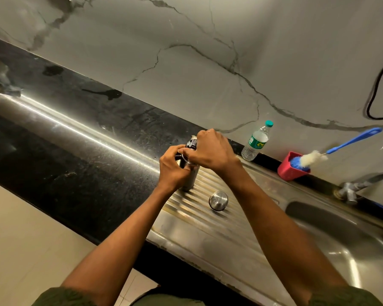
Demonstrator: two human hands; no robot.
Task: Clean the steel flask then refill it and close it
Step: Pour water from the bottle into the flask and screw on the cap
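Standing upright on the ribbed steel drainboard (192, 219), the steel flask (189, 176) has its long axis vertical and its mouth pointing up. Your left hand (173, 167) curls around the flask's upper body, fingers wrapped on the neck. Your right hand (210, 150) closes over the top, fingers curled around a black stopper (191, 144) seated in the mouth; whether anything is inside the flask cannot be told. Just right of the flask's base, apart from it, a rounded steel cap (218, 200) rests on the drainboard. Farther right of the flask lies the sink basin (349, 244), with a tap (349, 189) at its back edge. Behind and to the right of the flask, against the marble wall (186, 51), stands a clear plastic water bottle (255, 141) with a teal cap, upright; how full it is cannot be told. Beyond that bottle, a red holder (287, 171) contains a blue-handled bottle brush (314, 156), bristles down, handle leaning up and to the right. Left of the flask stretches the black countertop (64, 133).
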